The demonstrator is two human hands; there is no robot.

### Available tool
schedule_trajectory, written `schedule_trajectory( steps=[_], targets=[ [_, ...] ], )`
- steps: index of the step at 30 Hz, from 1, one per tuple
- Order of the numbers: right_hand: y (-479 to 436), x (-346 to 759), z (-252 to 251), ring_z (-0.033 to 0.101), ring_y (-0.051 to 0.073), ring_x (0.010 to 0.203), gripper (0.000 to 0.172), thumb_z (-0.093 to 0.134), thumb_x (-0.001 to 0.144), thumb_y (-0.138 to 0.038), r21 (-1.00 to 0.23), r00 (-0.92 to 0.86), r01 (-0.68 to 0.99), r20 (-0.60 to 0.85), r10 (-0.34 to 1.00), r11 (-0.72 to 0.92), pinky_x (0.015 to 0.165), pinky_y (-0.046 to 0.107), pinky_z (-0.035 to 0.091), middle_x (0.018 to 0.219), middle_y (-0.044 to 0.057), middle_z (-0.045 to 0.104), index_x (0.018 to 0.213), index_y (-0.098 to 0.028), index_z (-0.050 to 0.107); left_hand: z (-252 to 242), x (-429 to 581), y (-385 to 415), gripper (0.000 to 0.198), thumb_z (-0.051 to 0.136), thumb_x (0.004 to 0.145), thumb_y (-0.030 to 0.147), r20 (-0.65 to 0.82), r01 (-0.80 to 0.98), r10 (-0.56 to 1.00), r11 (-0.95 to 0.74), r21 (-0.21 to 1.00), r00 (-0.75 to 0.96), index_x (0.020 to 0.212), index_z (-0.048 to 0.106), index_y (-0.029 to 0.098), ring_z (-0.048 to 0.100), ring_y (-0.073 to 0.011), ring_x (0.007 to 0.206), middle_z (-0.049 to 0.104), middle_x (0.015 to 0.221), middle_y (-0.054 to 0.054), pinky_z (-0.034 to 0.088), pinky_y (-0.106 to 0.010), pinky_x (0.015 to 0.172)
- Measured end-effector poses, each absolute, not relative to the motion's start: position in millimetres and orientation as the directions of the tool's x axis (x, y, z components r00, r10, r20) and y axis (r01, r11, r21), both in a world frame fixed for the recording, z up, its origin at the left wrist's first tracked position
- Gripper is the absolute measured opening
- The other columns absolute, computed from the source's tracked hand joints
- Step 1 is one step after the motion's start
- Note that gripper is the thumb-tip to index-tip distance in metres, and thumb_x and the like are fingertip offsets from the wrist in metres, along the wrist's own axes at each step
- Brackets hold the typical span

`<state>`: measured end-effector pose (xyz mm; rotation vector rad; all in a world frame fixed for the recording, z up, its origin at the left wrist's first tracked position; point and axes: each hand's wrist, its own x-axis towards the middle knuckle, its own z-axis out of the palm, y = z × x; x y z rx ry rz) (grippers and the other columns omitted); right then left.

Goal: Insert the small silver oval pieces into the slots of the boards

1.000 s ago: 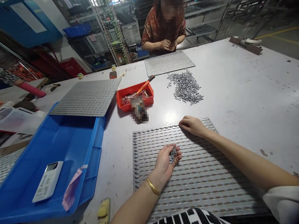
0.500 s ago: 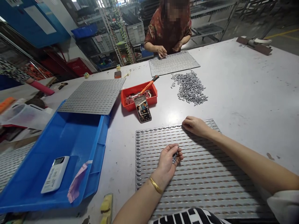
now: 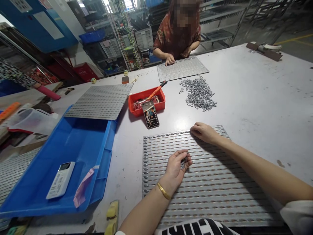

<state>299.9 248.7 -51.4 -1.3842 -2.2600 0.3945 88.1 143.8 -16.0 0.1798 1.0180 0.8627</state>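
A grey slotted tray (image 3: 207,182) with rows of oval recesses lies in front of me. Small grey oval pieces (image 3: 145,156) fill its left column and part of the far row. My left hand (image 3: 176,164), with a gold bangle at the wrist, is curled over the tray around several of these pieces. At the far row, my right hand (image 3: 201,131) has its fingertips pinched down at the end of the filled stretch; whatever is between them is hidden. Beyond the tray lies a heap of loose grey oval pieces (image 3: 199,94).
A phone (image 3: 150,114) leans on a red bin (image 3: 160,105) holding an orange-handled tool. At left, a blue crate (image 3: 104,156) holds a white power bank (image 3: 61,180), with another slotted tray (image 3: 100,101) across its far end. Opposite, a co-worker (image 3: 177,39) handles a similar tray (image 3: 183,70).
The view has shifted slightly. Both my hands stay at nearly the same places on the tray, and the left still holds its pieces.
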Motion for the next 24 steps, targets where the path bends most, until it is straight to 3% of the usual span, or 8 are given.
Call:
schedule_trajectory(
  steps=[4,7,9,19,24],
  targets=[
    [224.1,289.9,-34.0,0.060,0.018,0.077,0.023,0.046,0.093,-0.031,-0.536,-0.350,0.723,0.258,0.900,0.435,0.066,0.029,0.047,0.096,0.009,0.063,0.098,-0.019,0.065,-13.1,89.0,149.2,0.018,0.070,0.072,0.010,-0.648,-0.556,0.727,0.643,0.527,0.226,0.089,0.066,0.011,0.060,-0.0097,0.066,0.063,0.076,-0.005,0.055,-0.023,0.067],
    [196.3,276.1,-17.7,0.061,0.016,0.076,0.020,0.049,0.092,-0.033,-0.742,-0.410,0.550,0.161,0.898,0.384,0.062,0.025,0.048,0.089,0.006,0.065,0.095,-0.020,0.064,-14.7,90.8,154.2,0.017,0.070,0.071,0.009,-0.630,-0.561,0.747,0.621,0.547,0.213,0.087,0.064,0.013,0.060,-0.0091,0.065,0.062,0.074,-0.003,0.054,-0.022,0.066],
    [182.0,268.8,-10.0,0.060,0.015,0.075,0.017,0.051,0.091,-0.031,-0.817,-0.462,0.470,0.095,0.882,0.334,0.062,0.024,0.047,0.085,0.004,0.066,0.093,-0.020,0.065,-16.3,92.9,156.0,0.017,0.071,0.070,0.009,-0.624,-0.554,0.753,0.617,0.559,0.210,0.085,0.063,0.014,0.059,-0.0089,0.064,0.061,0.072,-0.003,0.054,-0.021,0.064],
    [175.8,266.6,-7.5,0.057,0.013,0.067,0.010,0.052,0.083,-0.022,-0.822,-0.479,0.504,-0.012,0.878,0.264,0.058,0.023,0.042,0.076,0.002,0.065,0.085,-0.019,0.061,-21.7,100.1,153.1,0.019,0.073,0.067,0.011,-0.607,-0.501,0.763,0.624,0.600,0.224,0.083,0.063,0.013,0.058,-0.0093,0.063,0.062,0.071,-0.003,0.051,-0.020,0.060],
    [176.7,262.8,-5.5,0.057,0.013,0.069,0.028,0.051,0.080,-0.014,-0.814,-0.520,0.512,-0.041,0.853,0.273,0.061,0.024,0.041,0.080,0.001,0.066,0.103,-0.021,0.065,-24.8,100.3,154.5,0.025,0.074,0.066,0.012,-0.591,-0.501,0.775,0.611,0.613,0.222,0.088,0.062,0.013,0.059,-0.0100,0.064,0.062,0.070,-0.003,0.052,-0.021,0.062]
  ],
)
